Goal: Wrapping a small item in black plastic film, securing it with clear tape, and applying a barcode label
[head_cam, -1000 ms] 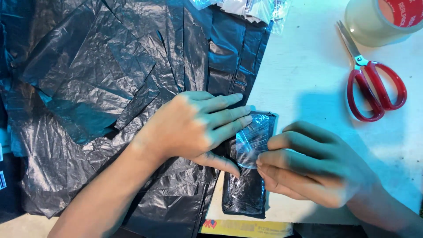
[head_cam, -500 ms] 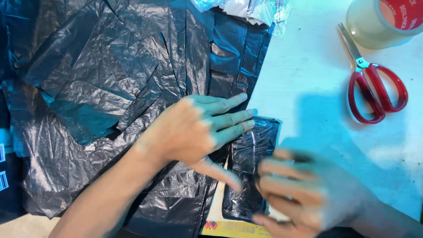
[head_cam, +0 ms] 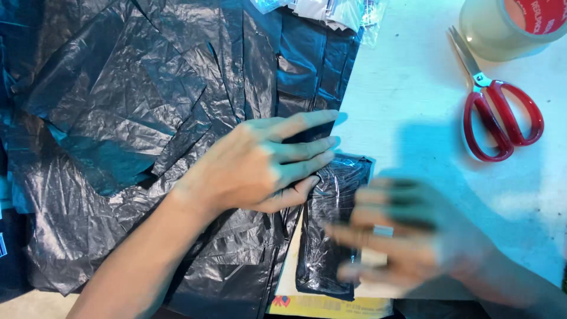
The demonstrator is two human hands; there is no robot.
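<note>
Small packing bench, likely a home or shop workspace. White table (head_cam: 413,88): cut black plastic sheets (head_cam: 147,118) heaped left of the red-handled scissors (head_cam: 496,118), clear tape roll (head_cam: 502,26) just above them.

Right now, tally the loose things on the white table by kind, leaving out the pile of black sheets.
Scissors, red-handled: 1
Tape roll: 1
Black wrapped packet: 1
Clear packet bundle at the top edge: 1
Total: 4

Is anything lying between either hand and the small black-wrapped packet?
Nothing visible does. The left hand has its fingertips at the black-wrapped packet's upper left edge; the blurred right hand lies directly over its right side.
</note>
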